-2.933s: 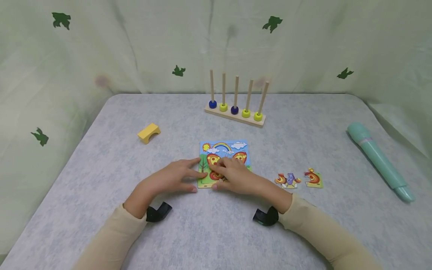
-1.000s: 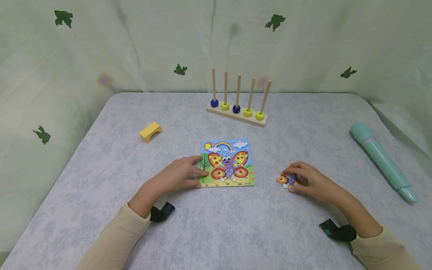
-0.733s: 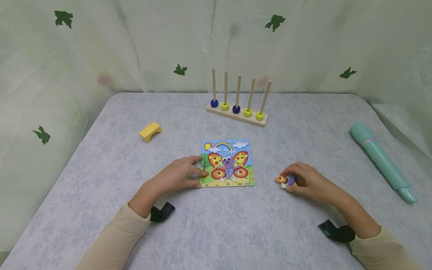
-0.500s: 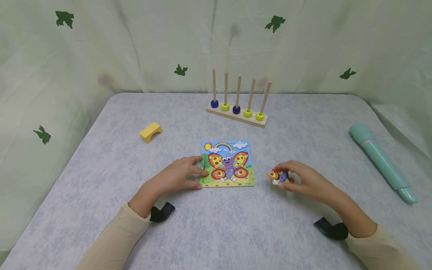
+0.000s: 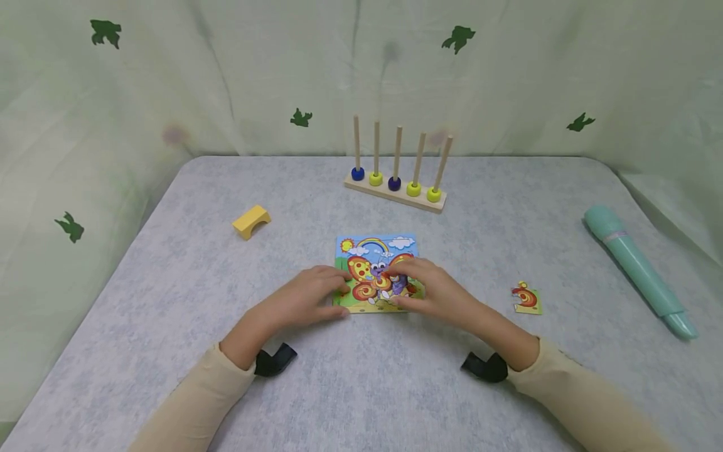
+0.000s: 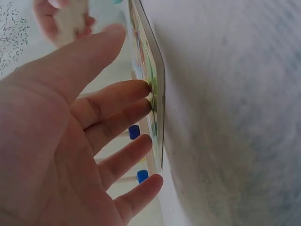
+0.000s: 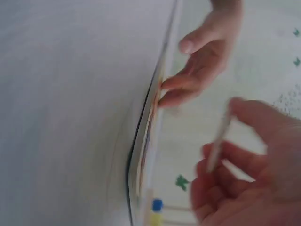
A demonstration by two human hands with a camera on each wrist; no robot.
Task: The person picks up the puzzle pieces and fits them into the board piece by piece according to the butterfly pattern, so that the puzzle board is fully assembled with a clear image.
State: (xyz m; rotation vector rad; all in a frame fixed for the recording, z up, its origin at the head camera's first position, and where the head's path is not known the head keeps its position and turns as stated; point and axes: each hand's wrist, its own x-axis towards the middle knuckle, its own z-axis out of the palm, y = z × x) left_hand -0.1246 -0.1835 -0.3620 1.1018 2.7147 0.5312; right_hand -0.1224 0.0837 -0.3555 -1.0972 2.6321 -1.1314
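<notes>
A square butterfly puzzle lies flat in the middle of the table. My right hand pinches a puzzle piece between thumb and fingers, above the puzzle's right half. In the right wrist view this piece shows edge-on, held apart from the board. My left hand is at the puzzle's left side with its fingers loosely extended; in the left wrist view the fingertips rest along the board's edge. A second loose piece, with an orange swirl, lies on the table to the right.
Behind the puzzle stands a wooden peg stand with blue and yellow beads on upright rods. A yellow arch block lies back left. On the right lies a teal toy microphone. Pale curtain fabric hangs behind the table.
My right hand left the puzzle, took hold of the purple-and-orange piece on the right and carried it left over the puzzle. My left hand has shifted slightly at the left edge.
</notes>
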